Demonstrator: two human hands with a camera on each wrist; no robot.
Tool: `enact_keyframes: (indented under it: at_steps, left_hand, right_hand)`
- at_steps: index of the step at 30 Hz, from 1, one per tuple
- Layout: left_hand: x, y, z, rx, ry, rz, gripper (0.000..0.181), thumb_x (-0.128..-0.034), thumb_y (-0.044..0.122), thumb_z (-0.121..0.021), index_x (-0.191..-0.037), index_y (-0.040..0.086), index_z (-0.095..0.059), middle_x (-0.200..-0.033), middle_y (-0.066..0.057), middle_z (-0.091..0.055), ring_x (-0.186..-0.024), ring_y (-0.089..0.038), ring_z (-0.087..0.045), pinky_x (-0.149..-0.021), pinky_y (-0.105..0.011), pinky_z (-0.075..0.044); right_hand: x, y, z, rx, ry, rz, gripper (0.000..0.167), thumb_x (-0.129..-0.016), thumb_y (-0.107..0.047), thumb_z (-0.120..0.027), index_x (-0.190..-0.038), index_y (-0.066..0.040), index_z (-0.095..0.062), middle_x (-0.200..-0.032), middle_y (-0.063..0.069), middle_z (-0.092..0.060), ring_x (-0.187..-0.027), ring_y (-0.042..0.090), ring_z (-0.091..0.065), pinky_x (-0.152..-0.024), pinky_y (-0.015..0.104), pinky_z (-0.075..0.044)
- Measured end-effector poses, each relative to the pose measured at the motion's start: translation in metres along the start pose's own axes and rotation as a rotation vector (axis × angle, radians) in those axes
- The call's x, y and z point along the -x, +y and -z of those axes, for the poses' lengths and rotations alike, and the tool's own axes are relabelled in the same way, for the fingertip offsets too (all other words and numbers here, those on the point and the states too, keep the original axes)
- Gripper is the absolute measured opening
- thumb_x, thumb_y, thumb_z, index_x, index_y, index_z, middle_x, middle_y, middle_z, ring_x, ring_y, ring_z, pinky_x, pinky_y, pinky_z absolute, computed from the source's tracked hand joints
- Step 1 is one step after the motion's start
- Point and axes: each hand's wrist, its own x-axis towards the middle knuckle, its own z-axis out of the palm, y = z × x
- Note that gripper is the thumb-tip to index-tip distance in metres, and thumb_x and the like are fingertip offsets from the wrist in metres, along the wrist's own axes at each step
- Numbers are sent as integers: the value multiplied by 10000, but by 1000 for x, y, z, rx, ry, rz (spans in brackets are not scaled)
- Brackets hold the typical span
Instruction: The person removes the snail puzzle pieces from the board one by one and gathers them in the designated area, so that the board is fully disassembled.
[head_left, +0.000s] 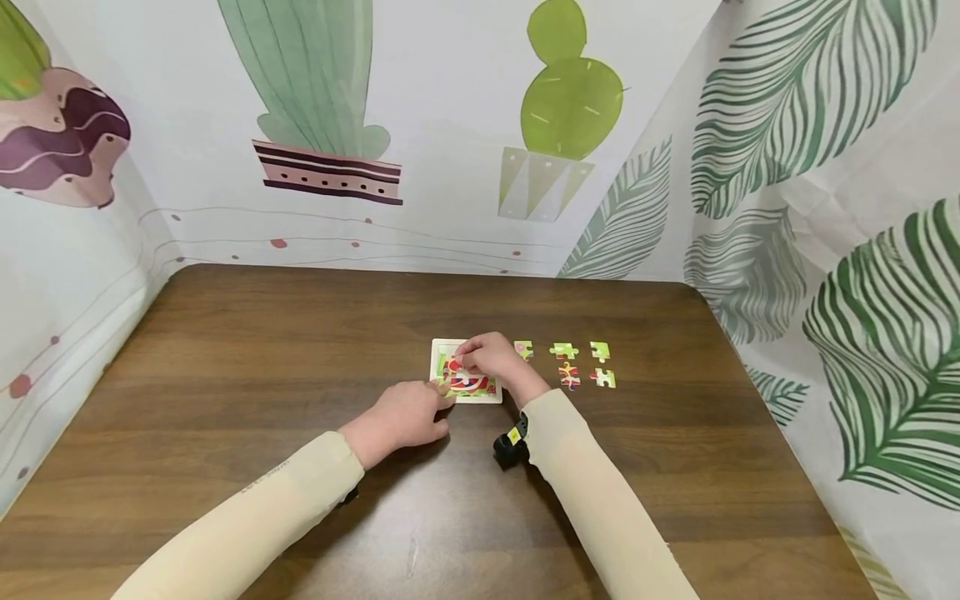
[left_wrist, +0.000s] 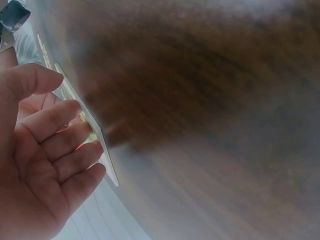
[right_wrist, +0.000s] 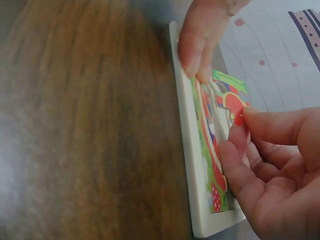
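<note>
A jigsaw tray with a white border lies on the table, partly filled with a red, green and blue picture. My right hand is over the tray and pinches a red puzzle piece between thumb and finger, the piece low against the picture. Extended fingers of my left hand rest on the tray's near left part. In the left wrist view, that hand's slightly bent fingers lie along the tray edge. The right hand hides part of the picture in the head view.
Right of the tray lie several loose pieces, among them a green one, a red-patterned one and a green-white one. The brown wooden table meets a patterned cloth behind. A black wrist camera hangs beneath my right wrist.
</note>
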Motion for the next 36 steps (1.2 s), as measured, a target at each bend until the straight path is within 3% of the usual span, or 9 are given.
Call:
enact_keyframes:
  at_steps: [5, 14, 20, 36]
  left_hand:
    - [1, -1, 2, 18, -6, -14, 439, -901, 208, -664, -1321, 87, -702, -1440, -160, -630, -1322, -384, -616, -1028, -526, -536]
    - [3, -2, -1, 13, 16, -20, 443, -900, 220, -642, -1318, 86, -703, -1411, -162, -647, -1315, -376, -625, -1021, -517, -543]
    - [-2, -2, -3, 25, 2, 2, 448, -910, 220, -636, -1334, 86, -689, -1452, -157, -615, -1358, -366, -593, -1051, -515, -527]
    - [-2, -5, -7, 24, 36, -26, 437, -898, 197, -624, -1311, 84, -707, -1416, -157, -643, -1350, -346, -608, -1050, -513, -528]
  right_hand:
    - [6, 0, 4, -52, 1, 9, 171, -962, -68, -656, -1088, 20, -732, -994, 99, -715, -790, 96, -614, -744, 206, -570]
    - [19, 9, 24, -64, 47, 117, 132, -948, -55, -678, -1047, 27, -710, -881, 38, -639, -811, 111, -616, -801, 278, -609]
    - [20, 17, 47, -20, 41, 119, 149, -959, -56, -665, -1064, 43, -702, -916, 59, -648, -847, 134, -664, -873, 337, -621]
    - [31, 26, 90, 96, 4, 127, 173, -960, -36, -647, -1078, 83, -690, -923, 71, -694, -822, 102, -676, -845, 333, -621]
